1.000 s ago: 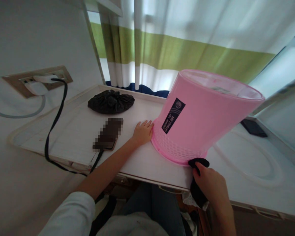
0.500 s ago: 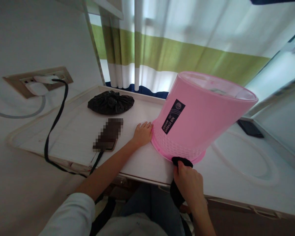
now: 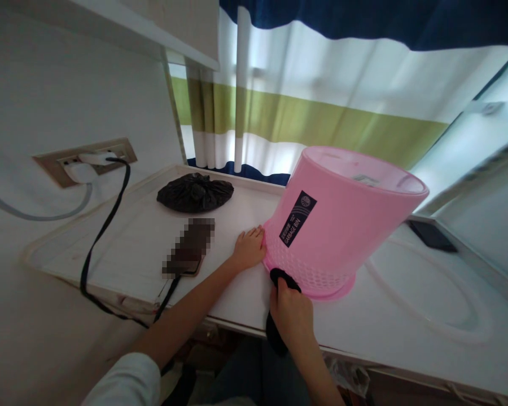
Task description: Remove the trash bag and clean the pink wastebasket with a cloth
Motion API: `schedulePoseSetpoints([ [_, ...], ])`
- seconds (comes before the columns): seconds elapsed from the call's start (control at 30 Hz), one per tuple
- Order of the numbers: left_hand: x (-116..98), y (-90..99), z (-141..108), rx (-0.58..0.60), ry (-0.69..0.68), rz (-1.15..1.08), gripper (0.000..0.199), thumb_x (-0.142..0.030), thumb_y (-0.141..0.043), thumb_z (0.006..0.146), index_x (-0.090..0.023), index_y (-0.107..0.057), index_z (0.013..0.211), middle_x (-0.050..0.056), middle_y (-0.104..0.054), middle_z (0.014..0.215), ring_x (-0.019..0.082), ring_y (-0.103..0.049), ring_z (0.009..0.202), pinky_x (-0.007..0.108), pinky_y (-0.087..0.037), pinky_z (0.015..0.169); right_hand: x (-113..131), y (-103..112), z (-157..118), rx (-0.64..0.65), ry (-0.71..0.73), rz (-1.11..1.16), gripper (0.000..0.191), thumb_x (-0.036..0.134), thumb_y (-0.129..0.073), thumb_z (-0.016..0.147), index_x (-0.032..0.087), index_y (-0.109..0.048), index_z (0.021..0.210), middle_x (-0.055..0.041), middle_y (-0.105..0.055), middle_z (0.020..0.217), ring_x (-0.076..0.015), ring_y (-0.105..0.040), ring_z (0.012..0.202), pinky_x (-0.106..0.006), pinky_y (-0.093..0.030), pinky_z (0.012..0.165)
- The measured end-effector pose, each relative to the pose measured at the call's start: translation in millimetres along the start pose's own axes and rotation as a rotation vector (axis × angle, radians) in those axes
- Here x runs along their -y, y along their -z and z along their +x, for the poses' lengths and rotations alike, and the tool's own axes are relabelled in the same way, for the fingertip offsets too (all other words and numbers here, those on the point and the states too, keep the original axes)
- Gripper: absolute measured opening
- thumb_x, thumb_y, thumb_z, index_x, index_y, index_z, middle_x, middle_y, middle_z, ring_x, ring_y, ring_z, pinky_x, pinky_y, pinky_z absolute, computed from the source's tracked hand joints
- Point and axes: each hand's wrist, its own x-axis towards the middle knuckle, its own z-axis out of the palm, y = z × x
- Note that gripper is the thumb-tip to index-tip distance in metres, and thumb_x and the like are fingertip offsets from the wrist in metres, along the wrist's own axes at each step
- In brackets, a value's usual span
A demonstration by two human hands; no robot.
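A pink garbage bin (image 3: 342, 225) with a dark label stands upright on the white tabletop (image 3: 237, 304). My left hand (image 3: 249, 248) lies against the left side of its base, fingers stretched out and touching the rim. A black cloth (image 3: 275, 332) is gripped in my right hand (image 3: 294, 310). Part of the cloth is at the lower front left of the bin's base, and the rest hangs below the hand by the table edge.
A tied black plastic bag (image 3: 195, 193) lies at the back left, with a blurred phone-like device (image 3: 190, 248) on a black cable (image 3: 97, 242) nearer. On the right are a pale ring (image 3: 478, 321) and a dark flat object (image 3: 432, 235). A wall socket (image 3: 84, 163) holds plugs.
My right hand has moved the black cloth leftward along the bin's base, closer to my left hand. My left hand stays at the base. The view has tilted slightly upward.
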Motion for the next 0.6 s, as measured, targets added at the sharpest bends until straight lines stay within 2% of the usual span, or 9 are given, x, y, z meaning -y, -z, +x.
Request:
schedulePoseSetpoints([
  [0.1,-5,-3.4,0,0.038,0.057,-0.027,0.050,-0.025,-0.030,0.077,-0.016,-0.028,0.127,0.005,-0.026,0.137,0.020,-0.026,0.122,0.041,-0.020,0.100,-7,-1,-4,-0.067,-0.002,0.064,0.026,0.025,-0.036,0.083,0.019,-0.059,0.094,-0.0058,-0.063,0.062,-0.0173,-0.059,0.053,-0.024,-0.037,0.047],
  [0.17,-8,-5.6,0,0.025,0.075,-0.022,0.051,-0.025,-0.029,0.078,-0.016,-0.027,0.128,0.005,-0.024,0.137,0.021,-0.024,0.123,0.042,-0.018,0.100,-11,1,-9,-0.160,0.004,0.139,0.026,0.025,-0.037,0.083,0.021,-0.060,0.094,-0.0050,-0.063,0.064,-0.0151,-0.057,0.054,-0.023,-0.036,0.048],
  [0.27,-10,-7.6,-2,0.011,0.080,-0.016,0.052,-0.025,-0.029,0.077,-0.016,-0.025,0.128,0.005,-0.023,0.138,0.021,-0.024,0.123,0.042,-0.017,0.101,-21,16,-13,-0.442,0.067,0.261,0.024,0.026,-0.042,0.081,0.020,-0.062,0.092,-0.0065,-0.061,0.071,-0.0155,-0.055,0.064,-0.024,-0.039,0.054],
  [0.33,-10,-7.9,-2,0.007,0.079,-0.018,0.053,-0.024,-0.030,0.076,-0.016,-0.024,0.129,0.005,-0.023,0.138,0.021,-0.024,0.123,0.042,-0.017,0.101,-31,34,-11,-0.713,0.097,0.291,0.020,0.028,-0.050,0.076,0.020,-0.064,0.087,-0.0089,-0.058,0.080,-0.0184,-0.052,0.075,-0.028,-0.041,0.061],
  [0.4,-9,-7.5,-3,0.005,0.081,-0.016,0.053,-0.023,-0.029,0.077,-0.016,-0.024,0.129,0.005,-0.023,0.137,0.020,-0.024,0.123,0.041,-0.017,0.101,-44,56,-1,-0.985,0.074,0.262,0.017,0.029,-0.056,0.072,0.019,-0.065,0.083,-0.0117,-0.054,0.097,-0.0227,-0.049,0.088,-0.036,-0.041,0.070],
  [0.47,-9,-6.7,-2,0.005,0.082,-0.014,0.052,-0.023,-0.028,0.078,-0.016,-0.025,0.129,0.005,-0.023,0.137,0.020,-0.024,0.123,0.041,-0.018,0.100,-58,81,14,-1.206,0.028,0.222,0.020,0.026,-0.054,0.073,0.018,-0.062,0.089,-0.0136,-0.048,0.110,-0.0272,-0.044,0.100,-0.042,-0.040,0.074],
  [0.53,-10,-5.8,-2,0.002,0.083,-0.016,0.051,-0.024,-0.027,0.078,-0.015,-0.025,0.128,0.006,-0.024,0.137,0.020,-0.025,0.123,0.041,-0.018,0.100,-70,104,32,-1.333,0.073,0.198,0.024,0.022,-0.048,0.076,0.018,-0.058,0.098,-0.0128,-0.046,0.117,-0.0280,-0.042,0.103,-0.044,-0.039,0.077],
  [0.6,-10,-5.1,-2,-0.001,0.082,-0.018,0.051,-0.024,-0.027,0.078,-0.015,-0.026,0.128,0.006,-0.025,0.137,0.020,-0.026,0.123,0.041,-0.018,0.100,-77,124,50,-1.351,0.188,0.156,0.029,0.020,-0.038,0.080,0.019,-0.055,0.105,-0.0113,-0.048,0.117,-0.0275,-0.043,0.106,-0.047,-0.035,0.082],
])
